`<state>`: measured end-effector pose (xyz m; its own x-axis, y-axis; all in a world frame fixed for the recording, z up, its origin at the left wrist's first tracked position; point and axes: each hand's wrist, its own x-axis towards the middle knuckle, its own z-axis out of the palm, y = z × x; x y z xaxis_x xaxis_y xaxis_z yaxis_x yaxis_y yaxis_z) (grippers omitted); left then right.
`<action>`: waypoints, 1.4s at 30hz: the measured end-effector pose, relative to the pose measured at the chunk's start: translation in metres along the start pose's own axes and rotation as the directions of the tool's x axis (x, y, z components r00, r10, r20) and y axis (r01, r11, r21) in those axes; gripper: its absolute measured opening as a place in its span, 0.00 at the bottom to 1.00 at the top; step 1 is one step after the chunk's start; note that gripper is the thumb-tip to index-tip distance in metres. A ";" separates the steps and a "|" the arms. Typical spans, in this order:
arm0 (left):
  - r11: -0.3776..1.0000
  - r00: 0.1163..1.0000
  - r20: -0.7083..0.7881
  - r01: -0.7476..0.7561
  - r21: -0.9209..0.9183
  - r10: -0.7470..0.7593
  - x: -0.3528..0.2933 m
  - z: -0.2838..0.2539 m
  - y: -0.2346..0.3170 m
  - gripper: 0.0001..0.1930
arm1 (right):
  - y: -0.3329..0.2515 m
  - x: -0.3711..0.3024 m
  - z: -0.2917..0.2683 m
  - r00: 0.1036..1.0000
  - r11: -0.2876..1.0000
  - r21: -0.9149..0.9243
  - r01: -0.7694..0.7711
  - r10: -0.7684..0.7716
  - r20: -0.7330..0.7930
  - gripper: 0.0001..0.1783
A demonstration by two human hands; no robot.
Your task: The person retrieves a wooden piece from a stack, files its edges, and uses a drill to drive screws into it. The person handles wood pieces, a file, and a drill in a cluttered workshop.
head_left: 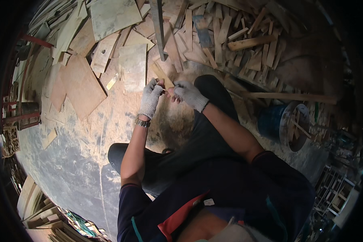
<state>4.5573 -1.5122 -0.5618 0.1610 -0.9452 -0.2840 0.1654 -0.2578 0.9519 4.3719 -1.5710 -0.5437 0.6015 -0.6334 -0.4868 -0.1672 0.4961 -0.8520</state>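
Over a sawdust-strewn floor (88, 133), a gloved left hand (150, 99) pinches what looks like a thin pale sliver (164, 91) between the 2 hands, near a pale wood strip (161, 72). Whether the curled, gloved right hand (188, 94) grips anything cannot be told. Close fingertip work appears underway, and the next move calls for a steady touch.

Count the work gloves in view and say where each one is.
2: the left glove is on the left hand; the right glove is on the right hand. Others might be hidden among the wood scraps.
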 end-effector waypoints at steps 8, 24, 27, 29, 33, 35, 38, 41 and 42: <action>0.999 0.999 -0.047 -0.016 0.031 0.017 -0.006 -0.002 0.022 0.24 | -0.068 0.031 -0.086 0.773 0.708 0.445 0.548 -0.226 -0.593 0.15; 0.995 0.997 -0.061 -0.051 0.083 0.056 -0.012 -0.003 0.024 0.23 | -0.115 0.151 -0.112 0.709 0.327 -0.867 -0.376 -0.502 -0.496 0.27; 0.995 0.994 -0.082 -0.066 0.072 0.072 -0.012 -0.002 0.025 0.22 | -0.125 0.135 -0.122 0.720 0.528 -0.837 -0.143 -0.525 -0.454 0.27; 0.993 0.989 -0.109 -0.088 0.081 0.096 -0.013 -0.002 0.026 0.20 | -0.124 0.121 -0.124 0.759 0.735 -0.663 0.141 -0.511 -0.405 0.21; 0.994 0.995 -0.068 -0.068 0.088 0.074 -0.012 -0.003 0.029 0.23 | -0.106 0.098 -0.115 0.892 0.905 -0.009 0.425 -0.420 -0.168 0.14; 0.994 0.997 -0.050 -0.062 0.086 0.067 -0.012 -0.003 0.031 0.23 | -0.098 0.089 -0.106 0.894 0.878 0.167 0.448 -0.435 -0.107 0.13; 0.986 0.991 -0.074 -0.098 0.136 0.109 -0.013 -0.002 0.030 0.23 | -0.092 0.078 -0.092 0.899 0.842 0.379 0.385 -0.435 0.055 0.14; 0.990 0.979 -0.149 -0.142 0.004 0.141 -0.007 -0.001 0.023 0.26 | -0.087 0.062 -0.075 0.918 0.822 0.446 0.355 -0.396 -0.003 0.19; 0.986 0.972 -0.178 -0.160 -0.040 0.150 -0.004 -0.002 0.020 0.27 | -0.083 0.058 -0.065 0.912 0.808 0.452 0.378 -0.408 -0.034 0.20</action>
<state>4.5621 -1.5129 -0.5416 0.3545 -0.9224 -0.1535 0.1766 -0.0951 0.9797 4.3693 -1.6876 -0.5135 0.5905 -0.8005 -0.1030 0.4455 0.4296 -0.7855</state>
